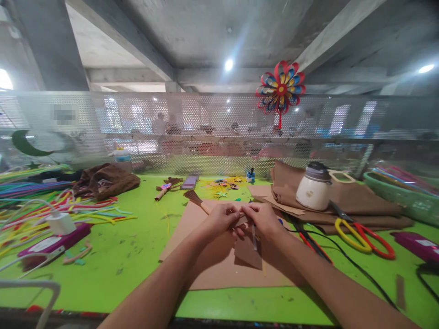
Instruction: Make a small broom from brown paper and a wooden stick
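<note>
My left hand (222, 219) and my right hand (263, 220) meet above a large brown paper sheet (209, 269). Between their pinched fingertips is a small brown paper piece (242, 221), mostly covered by the fingers. A thin pale strip (254, 238) hangs down by my right hand; I cannot tell whether that hand grips it. Below it, a smaller brown paper piece (247, 254) lies on the sheet. Just beyond my left hand is a brown-bristled brush-like bundle (194, 197), its lower end hidden by the hand.
Scissors with yellow and red handles (363, 237) lie at right, near a white bottle (313, 187) on folded brown cloth (363, 201). A black cable (356, 265) crosses there. Colourful pipe cleaners (103, 214) and a purple power strip (55, 244) are at left. A perforated screen (212, 119) stands behind.
</note>
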Available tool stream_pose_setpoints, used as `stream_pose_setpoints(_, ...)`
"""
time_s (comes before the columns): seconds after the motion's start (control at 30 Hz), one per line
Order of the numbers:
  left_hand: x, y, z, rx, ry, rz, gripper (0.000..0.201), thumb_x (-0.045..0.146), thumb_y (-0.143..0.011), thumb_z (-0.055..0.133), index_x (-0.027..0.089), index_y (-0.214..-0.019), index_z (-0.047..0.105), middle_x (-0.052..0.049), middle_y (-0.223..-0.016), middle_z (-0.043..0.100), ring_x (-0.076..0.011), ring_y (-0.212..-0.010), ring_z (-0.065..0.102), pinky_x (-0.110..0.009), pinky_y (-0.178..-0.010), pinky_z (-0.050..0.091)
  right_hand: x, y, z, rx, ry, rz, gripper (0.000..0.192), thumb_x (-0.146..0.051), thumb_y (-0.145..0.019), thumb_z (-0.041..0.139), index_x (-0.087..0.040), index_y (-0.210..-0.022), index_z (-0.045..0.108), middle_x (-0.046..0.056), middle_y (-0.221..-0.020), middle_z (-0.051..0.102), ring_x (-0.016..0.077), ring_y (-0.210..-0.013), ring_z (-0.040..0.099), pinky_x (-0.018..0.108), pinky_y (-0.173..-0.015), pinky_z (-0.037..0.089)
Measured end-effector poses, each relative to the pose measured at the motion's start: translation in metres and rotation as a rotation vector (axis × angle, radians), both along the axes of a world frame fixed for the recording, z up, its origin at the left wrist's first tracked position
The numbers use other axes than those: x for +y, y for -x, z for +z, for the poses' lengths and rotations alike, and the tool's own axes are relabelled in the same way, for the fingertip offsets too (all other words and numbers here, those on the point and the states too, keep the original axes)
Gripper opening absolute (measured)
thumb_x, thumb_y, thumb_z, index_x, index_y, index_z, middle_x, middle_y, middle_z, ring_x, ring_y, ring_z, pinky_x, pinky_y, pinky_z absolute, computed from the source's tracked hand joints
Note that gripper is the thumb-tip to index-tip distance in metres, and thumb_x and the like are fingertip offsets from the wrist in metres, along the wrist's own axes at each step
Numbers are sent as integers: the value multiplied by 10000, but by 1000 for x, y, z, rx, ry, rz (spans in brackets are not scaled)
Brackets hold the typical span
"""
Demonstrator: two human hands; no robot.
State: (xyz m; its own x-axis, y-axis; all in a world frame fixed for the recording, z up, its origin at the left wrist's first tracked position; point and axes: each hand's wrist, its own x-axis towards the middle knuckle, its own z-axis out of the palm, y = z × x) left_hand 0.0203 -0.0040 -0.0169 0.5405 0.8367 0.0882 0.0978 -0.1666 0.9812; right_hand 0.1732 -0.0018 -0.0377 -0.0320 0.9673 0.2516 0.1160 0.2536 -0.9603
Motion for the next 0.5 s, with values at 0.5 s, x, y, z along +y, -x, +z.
stream_pose_setpoints(0.5,3,4,2,1,-45,42,189,334,-789,560,154,-743,523,-1,-567,624,-128,-502,621,-212,-479,447,-8,-11,16,-172,-88,86,332,-443,-714,607,-153,-552,591,-23,-465,505,100,-446,420,235,-450,317)
